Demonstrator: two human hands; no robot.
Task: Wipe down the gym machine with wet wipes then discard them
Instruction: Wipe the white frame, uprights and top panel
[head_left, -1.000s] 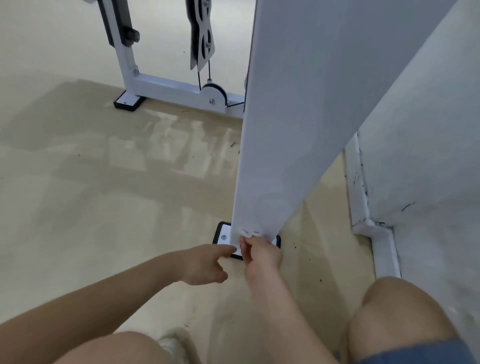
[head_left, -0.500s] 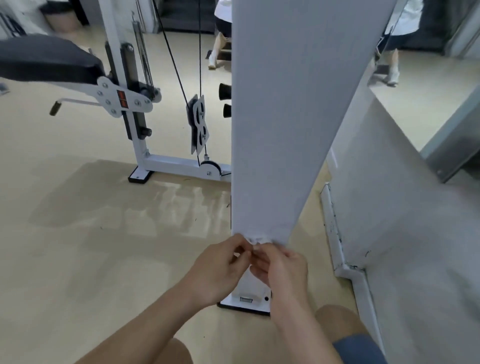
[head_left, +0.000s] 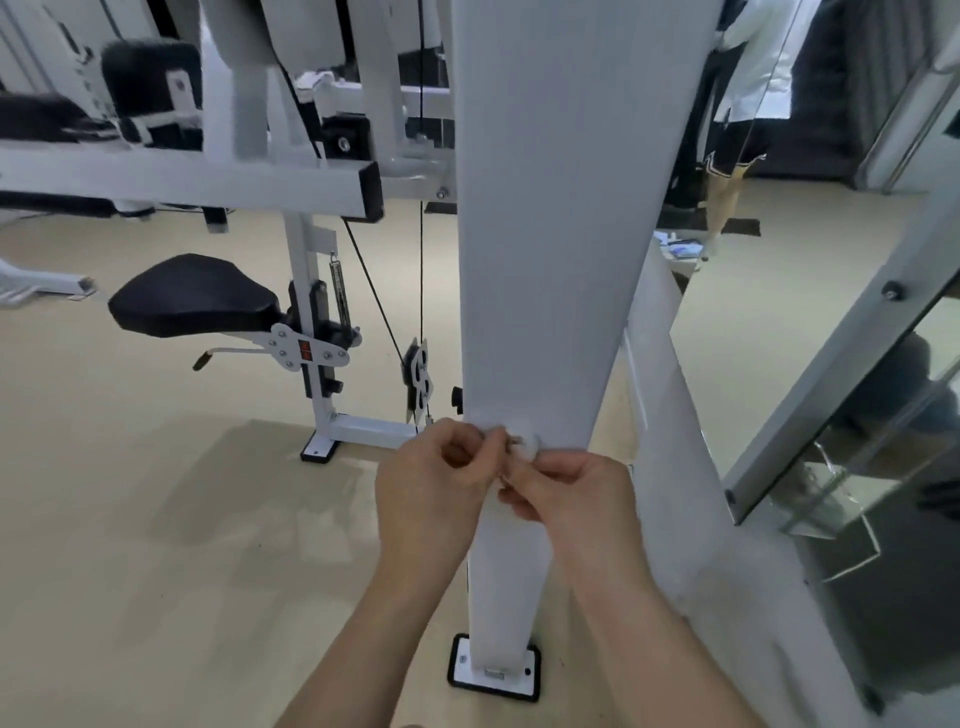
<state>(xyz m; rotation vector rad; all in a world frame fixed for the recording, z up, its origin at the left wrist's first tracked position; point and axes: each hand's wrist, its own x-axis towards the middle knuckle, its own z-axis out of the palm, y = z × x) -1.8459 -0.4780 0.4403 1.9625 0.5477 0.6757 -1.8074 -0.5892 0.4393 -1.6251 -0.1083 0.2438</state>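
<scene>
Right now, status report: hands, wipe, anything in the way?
Left hand and right hand both pinch the balled wet wipe. Wipe at the white post, front face. Cable left of post, clear of hands.

Crumpled white wipe (head_left: 527, 447) against machine's white upright (head_left: 550, 260)

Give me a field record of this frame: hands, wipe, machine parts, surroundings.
left hand: fingers curled, pinching the wipe
right hand: pinching the wipe from the other side
wipe: small white wad, against the front of the post
post: white upright, wide face toward camera
base plate: on the beige floor, at the post's foot
seat: black, padded, left of post
glass panel: right of post, reflective
</scene>
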